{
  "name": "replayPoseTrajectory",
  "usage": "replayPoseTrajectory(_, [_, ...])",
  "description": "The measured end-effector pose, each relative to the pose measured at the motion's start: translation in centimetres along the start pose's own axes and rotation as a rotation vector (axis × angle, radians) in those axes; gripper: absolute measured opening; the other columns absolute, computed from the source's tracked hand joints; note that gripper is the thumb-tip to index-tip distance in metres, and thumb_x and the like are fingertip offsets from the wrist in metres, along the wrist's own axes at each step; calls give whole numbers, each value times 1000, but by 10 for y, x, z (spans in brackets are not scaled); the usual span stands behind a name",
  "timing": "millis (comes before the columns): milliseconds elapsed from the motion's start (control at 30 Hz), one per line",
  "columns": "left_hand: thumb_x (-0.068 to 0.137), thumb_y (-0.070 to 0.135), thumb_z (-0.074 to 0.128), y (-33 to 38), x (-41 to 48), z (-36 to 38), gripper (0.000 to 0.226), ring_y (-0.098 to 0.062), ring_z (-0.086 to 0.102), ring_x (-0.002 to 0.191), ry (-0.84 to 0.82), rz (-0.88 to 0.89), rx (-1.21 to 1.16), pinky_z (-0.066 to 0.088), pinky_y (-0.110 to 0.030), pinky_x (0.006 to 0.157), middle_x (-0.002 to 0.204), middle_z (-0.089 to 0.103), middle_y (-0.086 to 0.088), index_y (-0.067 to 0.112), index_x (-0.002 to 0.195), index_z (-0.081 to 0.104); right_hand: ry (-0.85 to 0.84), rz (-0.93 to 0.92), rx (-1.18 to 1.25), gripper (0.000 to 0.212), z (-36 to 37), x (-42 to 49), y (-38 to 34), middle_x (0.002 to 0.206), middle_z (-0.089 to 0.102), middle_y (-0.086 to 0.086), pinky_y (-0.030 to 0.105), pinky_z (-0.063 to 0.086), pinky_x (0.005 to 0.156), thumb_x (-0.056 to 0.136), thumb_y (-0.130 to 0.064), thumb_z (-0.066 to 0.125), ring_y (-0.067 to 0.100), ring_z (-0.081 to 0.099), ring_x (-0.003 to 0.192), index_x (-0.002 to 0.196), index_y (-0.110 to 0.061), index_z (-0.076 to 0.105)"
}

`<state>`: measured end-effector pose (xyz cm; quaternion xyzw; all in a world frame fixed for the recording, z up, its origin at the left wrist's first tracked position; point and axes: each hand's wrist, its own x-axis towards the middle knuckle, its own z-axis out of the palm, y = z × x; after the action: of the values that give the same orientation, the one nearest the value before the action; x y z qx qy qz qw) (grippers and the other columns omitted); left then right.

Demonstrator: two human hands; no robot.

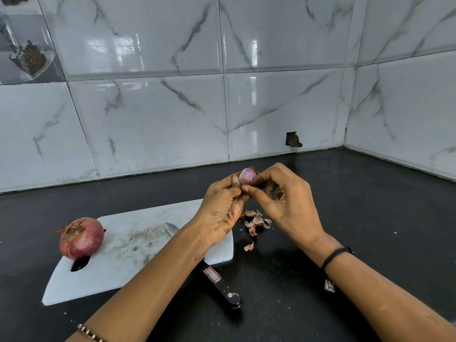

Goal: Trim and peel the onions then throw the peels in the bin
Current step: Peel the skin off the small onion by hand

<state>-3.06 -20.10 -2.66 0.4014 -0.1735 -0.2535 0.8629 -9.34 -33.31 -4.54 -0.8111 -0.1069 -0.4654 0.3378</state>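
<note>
Small onion: a small purple onion [248,176], largely pale and bare, is held in the air above the black counter [357,198], just beyond the far right corner of the white cutting board [138,245].
Hands: they are together on it. The left hand [222,206] cups and grips the small onion from the left. The right hand [288,201] pinches it from the right with thumb and fingertips, apparently picking at a bit of skin.
Peels: papery pink peels [257,222] lie scattered on the counter right below the hands, just right of the board, with one scrap a little nearer.
Large onion: a large onion [81,238] sits at the left end of the board, over its handle slot, in full dry skin with an untrimmed tuft.
Knife: a knife [222,285] lies unheld across the board's near right edge, its black handle nearest.
Progress: probably about halfway. The small onion looks nearly peeled, while the large onion is untouched and the peels are not yet binned.
Hard to see: no bin is in view. The left forearm covers most of the knife blade. The fingers hide the small onion's ends, so I cannot tell whether it has been trimmed.
</note>
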Motion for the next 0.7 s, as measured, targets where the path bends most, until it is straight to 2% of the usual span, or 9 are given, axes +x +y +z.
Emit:
replayPoseTrajectory(67, [102,-17,29,1,-1,1,36,-28,69,105,-1,-4,-13,60,-21,74,123,64,-31,-11,113,62,19,-4,-10,21,-1,1,-1,85,61,-9,12,43,62,84,-28,84,15,58,70,89,-15,68])
replayPoseTrajectory(167, [99,-20,27,1,-1,1,39,-23,75,89,7,-3,-19,62,-24,76,108,68,-28,-11,110,63,83,36,-1,30,-2,2,-3,83,63,-8,14,45,61,80,-35,86,14,57,68,89,-16,65])
replayPoseTrajectory(233, [100,-20,28,1,-1,1,37,-25,73,96,17,1,-12,62,-25,81,114,66,-30,-12,115,61,86,43,5,31,-2,2,-3,84,64,-8,14,47,63,79,-35,87,14,58,68,92,-16,66])
replayPoseTrajectory(367, [103,-13,33,1,-2,0,33,-26,71,101,34,5,-14,62,-25,79,125,64,-31,-15,125,58,58,29,-30,26,-2,1,-2,90,67,-11,13,45,62,83,-33,85,13,61,69,99,-18,71])
replayPoseTrajectory(533, [106,3,43,4,-2,-2,26,-20,74,94,26,43,-2,59,-31,90,104,74,-19,-8,113,65,56,35,-45,14,-3,1,-3,92,71,-12,7,40,61,90,-23,77,10,63,75,104,-17,77])
replayPoseTrajectory(700, [104,10,49,6,-1,-7,25,-23,72,108,-33,69,48,57,-30,97,116,73,-19,-6,107,68,61,69,-23,8,-3,2,-5,92,70,-10,7,41,64,93,-17,73,9,63,78,101,-15,76])
